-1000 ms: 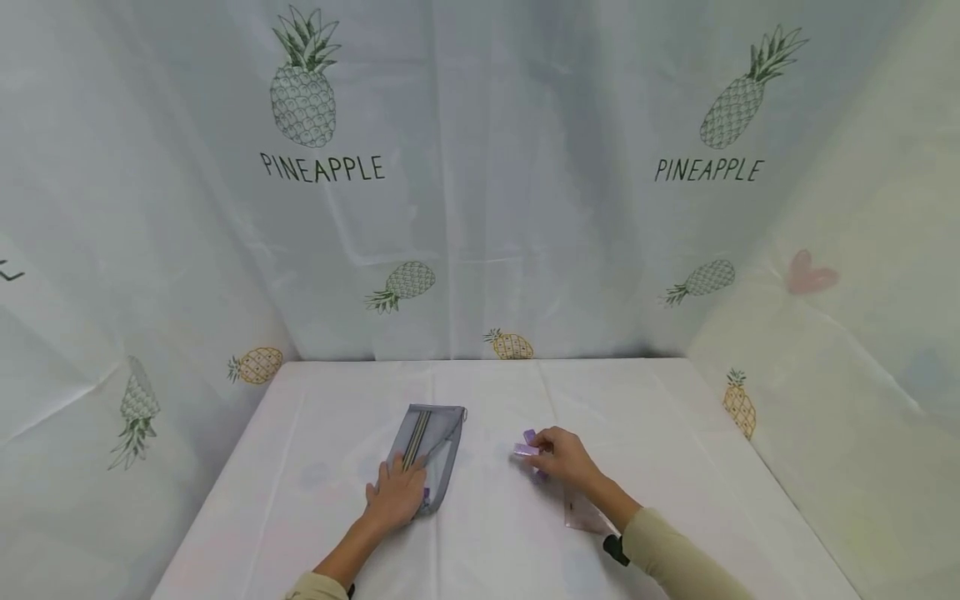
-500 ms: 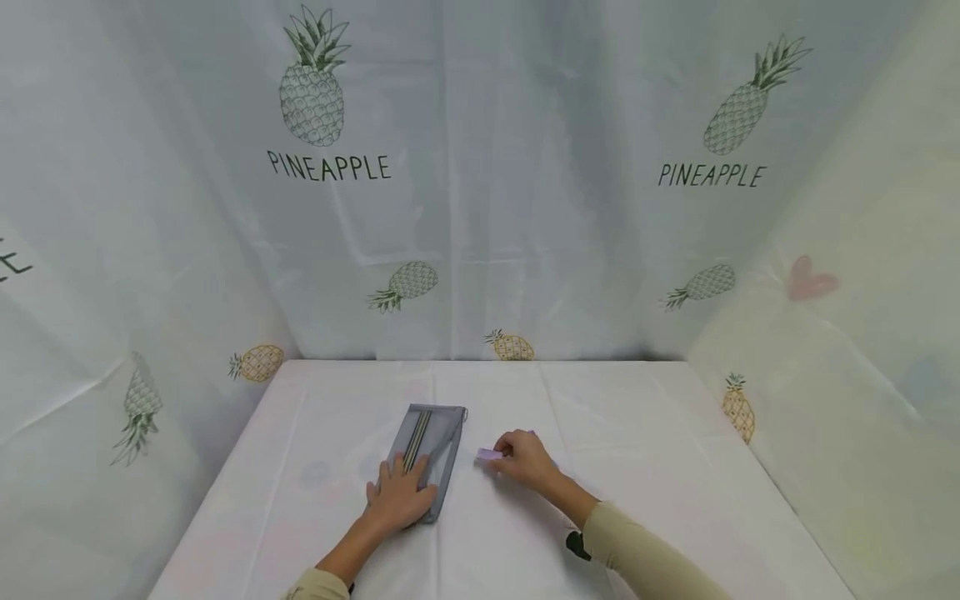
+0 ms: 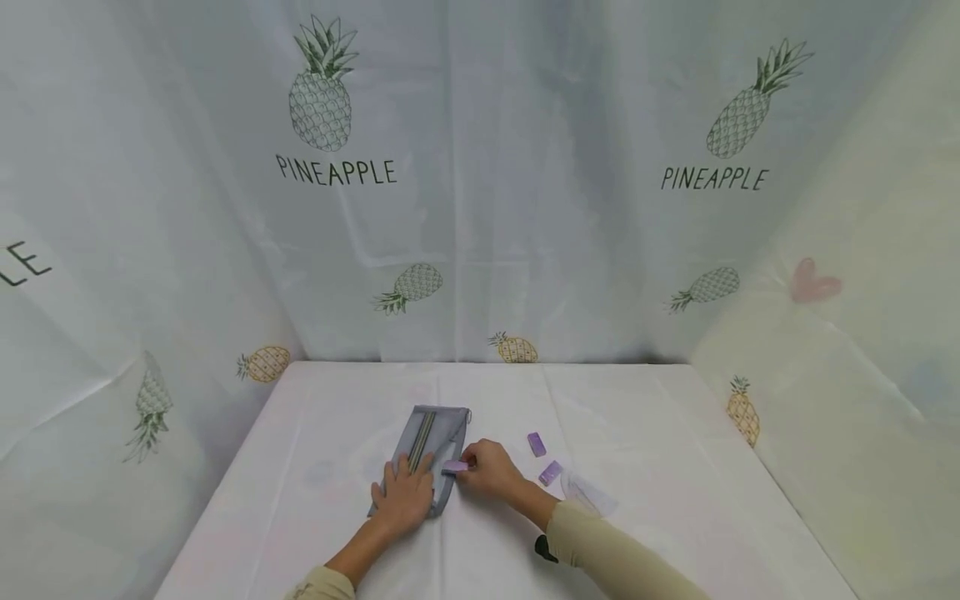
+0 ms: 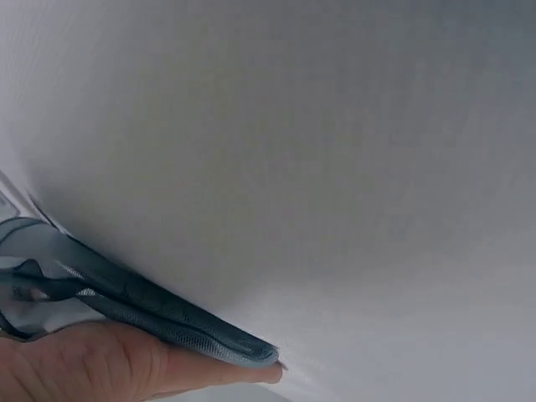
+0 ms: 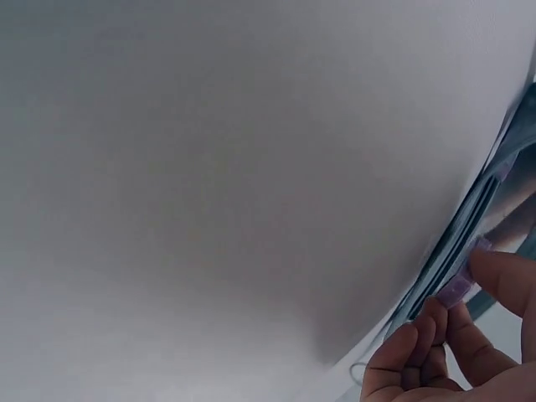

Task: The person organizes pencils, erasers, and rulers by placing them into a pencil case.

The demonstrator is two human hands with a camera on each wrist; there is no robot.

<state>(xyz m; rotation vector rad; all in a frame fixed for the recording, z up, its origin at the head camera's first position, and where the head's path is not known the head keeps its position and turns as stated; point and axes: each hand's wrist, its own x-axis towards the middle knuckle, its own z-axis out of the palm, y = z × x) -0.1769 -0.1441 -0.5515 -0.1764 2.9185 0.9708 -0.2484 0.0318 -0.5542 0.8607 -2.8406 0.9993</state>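
A grey zippered mesh pouch (image 3: 447, 425) with a striped band lies flat on the table. My left hand (image 3: 405, 500) rests on its near part, fingers spread. At the pouch's right side, my right hand (image 3: 491, 471) pinches a small purple rectangular block (image 3: 454, 467), eraser-like, between thumb and fingers. The right wrist view shows the pinched purple block (image 5: 455, 290) right at the pouch's open edge. Two similar purple blocks, one farther back (image 3: 536, 444) and one nearer (image 3: 551, 473), lie on the table to the right of that hand.
A clear flat plastic piece (image 3: 592, 495) with a curved edge lies beside the right forearm. The table (image 3: 637, 417) has a white cloth. Pineapple-printed curtains (image 3: 540, 208) stand behind it and along both sides.
My right hand has moved left with the purple block, from beside the other blocks to the pouch's right edge. My left hand stays on the pouch.
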